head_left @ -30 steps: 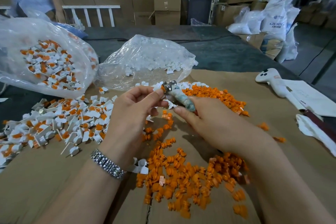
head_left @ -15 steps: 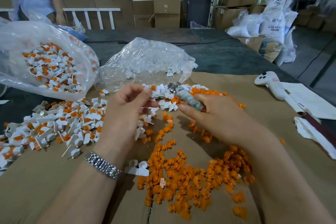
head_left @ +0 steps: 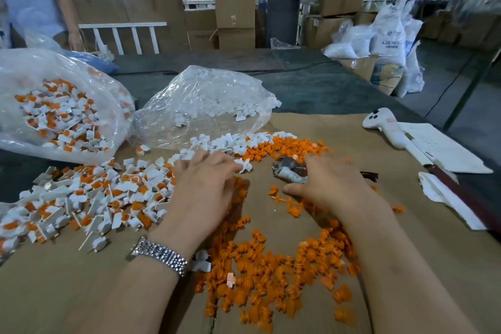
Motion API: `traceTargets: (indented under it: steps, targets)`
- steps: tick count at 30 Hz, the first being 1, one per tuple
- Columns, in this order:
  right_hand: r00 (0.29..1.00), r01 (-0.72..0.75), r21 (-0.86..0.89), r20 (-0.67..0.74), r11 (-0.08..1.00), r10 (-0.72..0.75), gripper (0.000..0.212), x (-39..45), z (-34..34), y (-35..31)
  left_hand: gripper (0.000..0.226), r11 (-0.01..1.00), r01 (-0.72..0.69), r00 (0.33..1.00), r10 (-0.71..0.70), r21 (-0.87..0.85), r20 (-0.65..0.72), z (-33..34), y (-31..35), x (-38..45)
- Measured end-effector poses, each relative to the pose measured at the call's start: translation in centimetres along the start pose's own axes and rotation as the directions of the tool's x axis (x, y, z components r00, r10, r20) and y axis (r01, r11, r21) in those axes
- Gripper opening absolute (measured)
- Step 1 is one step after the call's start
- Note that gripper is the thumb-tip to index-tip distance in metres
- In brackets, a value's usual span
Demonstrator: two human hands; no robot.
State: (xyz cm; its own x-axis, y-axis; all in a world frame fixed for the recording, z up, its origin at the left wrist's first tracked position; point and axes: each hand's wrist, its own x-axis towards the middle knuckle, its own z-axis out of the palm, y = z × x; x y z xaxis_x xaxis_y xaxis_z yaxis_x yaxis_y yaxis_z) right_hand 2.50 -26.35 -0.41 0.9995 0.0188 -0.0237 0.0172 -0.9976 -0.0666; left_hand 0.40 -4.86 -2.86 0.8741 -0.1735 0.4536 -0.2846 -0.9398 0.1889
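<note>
Item: taped tool (head_left: 288, 172), held in the grip of the right hand (head_left: 333, 184), thumb and curled fingers closed round it, low over the cardboard sheet (head_left: 67, 279) at centre

Left hand (head_left: 203, 187): grip slack, fingers flat, tips touching the loose white housings (head_left: 225, 142), nothing held

Done, as judged: a heap of assembled pieces (head_left: 89, 198) at left, more in the full bag (head_left: 54, 116) at far left

Outstanding: many orange plugs (head_left: 271, 274) spread near, white parts in the clear bag (head_left: 206, 103) beyond; roughly mid-run

Also listed: white handset (head_left: 379, 122) and papers (head_left: 439, 149) at right of the bench (head_left: 311, 89)

Obstruction: plugs strewn under both hands
</note>
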Motion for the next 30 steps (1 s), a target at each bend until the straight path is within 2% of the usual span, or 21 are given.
traceTargets:
  steps: [3, 6, 10, 12, 14, 16, 19, 21, 25, 30]
  targets:
    - [0.999, -0.013, 0.018, 0.031, 1.000, 0.013, 0.063, -0.1, 0.1, -0.2, 0.036, 0.992, -0.045, 0.996, 0.036, 0.114, 0.080, 0.6, 0.0, 0.1]
    - [1.000, -0.017, 0.015, -0.018, 1.000, 0.017, 0.066, -0.2, 0.1, -0.6, 0.032, 0.991, -0.044, 0.991, 0.028, 0.130, 0.130, 0.9, -0.2, 0.3]
    - [0.980, 0.085, 0.016, -0.184, 0.996, -0.081, 0.054, 0.1, -0.1, -1.8, 0.025, 0.993, -0.110, 0.982, 0.102, 0.037, 0.161, 1.4, 0.0, 0.4]
    - [0.963, 0.180, 0.037, -0.212, 0.983, -0.168, 0.041, 0.7, -0.3, -2.5, 0.021, 0.984, -0.129, 0.976, 0.148, -0.121, 0.160, 1.5, 0.3, 0.3]
    - [0.952, 0.263, 0.080, -0.180, 0.962, -0.246, 0.029, 1.2, -0.6, -3.2, 0.020, 0.965, -0.109, 0.987, 0.134, -0.238, 0.093, 1.4, 0.3, 0.4]
    - [0.944, 0.319, 0.111, -0.125, 0.941, -0.306, 0.022, 1.6, -0.8, -3.8, 0.028, 0.980, -0.050, 0.999, 0.053, -0.191, 0.010, 1.3, 0.0, 0.7]
    - [0.933, 0.360, 0.147, -0.035, 0.921, -0.359, 0.016, 1.6, -0.8, -4.7, 0.045, 0.998, 0.037, 0.996, -0.033, -0.051, 0.081, 1.2, -0.4, 1.0]
    - [0.924, 0.374, 0.138, 0.028, 0.917, -0.381, 0.015, 1.4, -0.6, -5.1, 0.049, 1.000, 0.016, 0.991, -0.016, 0.005, 0.136, 1.4, -0.5, 0.9]
    - [0.920, 0.387, 0.072, 0.044, 0.919, -0.390, 0.017, 1.2, -0.3, -5.4, 0.029, 0.998, -0.052, 0.991, 0.048, 0.029, 0.129, 1.5, -0.3, 0.7]
    - [0.906, 0.414, 0.091, 0.054, 0.906, -0.419, 0.010, 0.8, -0.5, -5.2, 0.023, 0.995, -0.079, 0.991, 0.085, -0.054, 0.102, 1.6, 0.1, 0.6]
